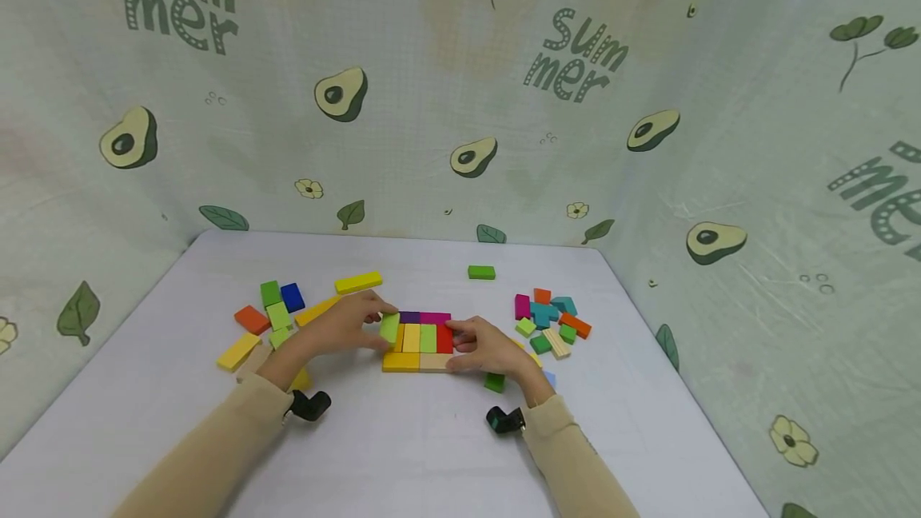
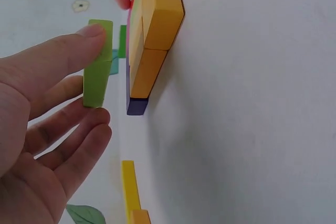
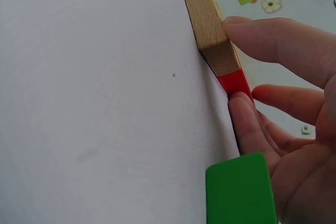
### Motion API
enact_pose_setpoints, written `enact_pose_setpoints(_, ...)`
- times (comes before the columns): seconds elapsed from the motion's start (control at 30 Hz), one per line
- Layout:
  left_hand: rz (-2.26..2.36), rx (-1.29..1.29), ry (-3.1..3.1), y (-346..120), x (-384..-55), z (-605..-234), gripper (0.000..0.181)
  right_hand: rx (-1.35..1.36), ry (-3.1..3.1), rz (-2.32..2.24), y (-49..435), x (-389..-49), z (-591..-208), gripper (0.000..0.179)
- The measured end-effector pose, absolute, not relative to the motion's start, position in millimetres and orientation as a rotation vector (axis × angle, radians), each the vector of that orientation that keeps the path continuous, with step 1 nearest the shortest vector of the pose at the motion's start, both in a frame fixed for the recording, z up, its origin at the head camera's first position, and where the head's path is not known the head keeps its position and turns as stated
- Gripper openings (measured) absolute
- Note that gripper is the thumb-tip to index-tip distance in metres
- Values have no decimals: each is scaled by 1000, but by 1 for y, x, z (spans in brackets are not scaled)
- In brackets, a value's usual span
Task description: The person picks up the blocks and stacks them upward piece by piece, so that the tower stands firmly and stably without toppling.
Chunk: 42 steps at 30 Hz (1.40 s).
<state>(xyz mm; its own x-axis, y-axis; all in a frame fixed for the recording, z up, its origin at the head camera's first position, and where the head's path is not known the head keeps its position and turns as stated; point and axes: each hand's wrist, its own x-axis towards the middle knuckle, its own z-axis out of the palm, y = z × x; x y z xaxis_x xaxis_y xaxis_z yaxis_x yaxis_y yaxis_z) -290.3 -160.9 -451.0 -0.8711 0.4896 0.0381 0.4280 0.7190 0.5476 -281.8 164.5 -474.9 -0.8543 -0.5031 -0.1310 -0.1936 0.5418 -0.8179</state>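
My left hand [image 1: 344, 323] pinches a light green block [image 2: 97, 80] between thumb and fingertips, raised off the table at the left end of a flat rectangle of blocks. That rectangle has a purple block [image 1: 409, 317] and a magenta block [image 1: 435, 318] along the far side. Yellow-orange, light green and red [image 1: 444, 340] blocks fill its middle. A yellow-orange block [image 1: 400, 363] and a plain wood block [image 3: 202, 14] form the near side. At its right end is my right hand [image 1: 491, 346], thumb touching the wood block and fingers against the red one.
Loose blocks lie on the left, among them a blue block [image 1: 292, 297], an orange-red block [image 1: 252, 320] and a long yellow block [image 1: 358, 282]. More colourful blocks are scattered on the right around a teal block [image 1: 544, 315]. A green block [image 3: 240, 190] sits close by my right hand.
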Motion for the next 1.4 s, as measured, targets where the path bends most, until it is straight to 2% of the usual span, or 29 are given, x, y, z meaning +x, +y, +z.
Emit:
enact_pose_setpoints(0.4,863,756,2797,-144,-289,-464,57,-576,2432,-1222,164,-282,-474,75)
enact_pose_setpoints(1.4,945,624,2825,-137,-283,-470,61,-579,2447,-1203,164,-282,-476,75)
